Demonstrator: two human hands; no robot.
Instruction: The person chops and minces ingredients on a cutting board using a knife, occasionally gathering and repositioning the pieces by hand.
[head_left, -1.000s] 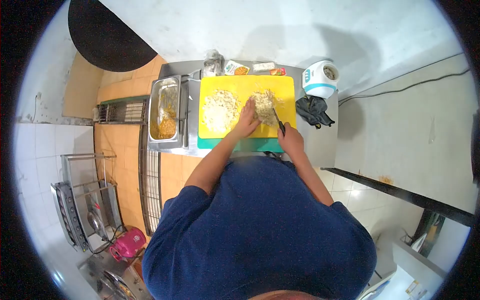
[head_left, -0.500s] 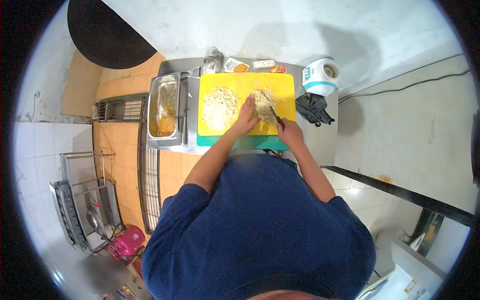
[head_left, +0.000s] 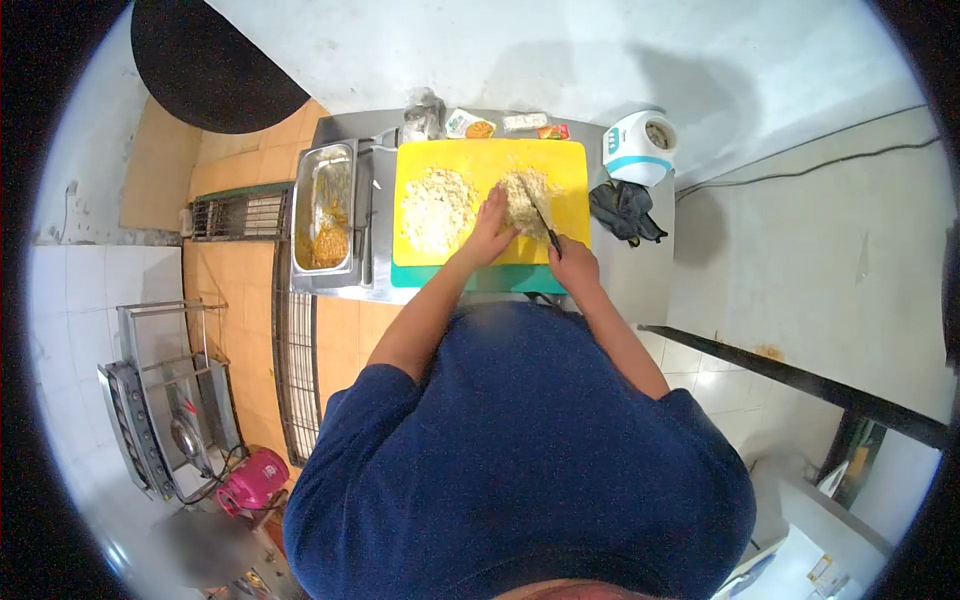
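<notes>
My right hand (head_left: pixel 575 267) is closed around the dark handle of a knife (head_left: pixel 552 236). The blade rests in a pale, finely chopped pile of food (head_left: pixel 522 192), whose kind I cannot make out. My left hand (head_left: pixel 487 235) lies with fingers stretched out along the left side of this pile, holding nothing. A second, coarser pile of pale chopped pieces (head_left: pixel 437 212) is spread to the left. Both piles lie on a yellow cutting board (head_left: pixel 490 152), with a green board (head_left: pixel 420 277) showing beneath its near edge.
A steel pan (head_left: pixel 299 225) with orange-brown food stands left of the boards. Small packets (head_left: pixel 469 125) and a clear plastic bag (head_left: pixel 424 115) line the back. To the right are a white-and-blue appliance (head_left: pixel 640 150) and a black plastic bag (head_left: pixel 628 212). A wall rises behind.
My right hand has shifted slightly left and the knife blade now lies further up in the finer pile. My left hand stays at the pile's side.
</notes>
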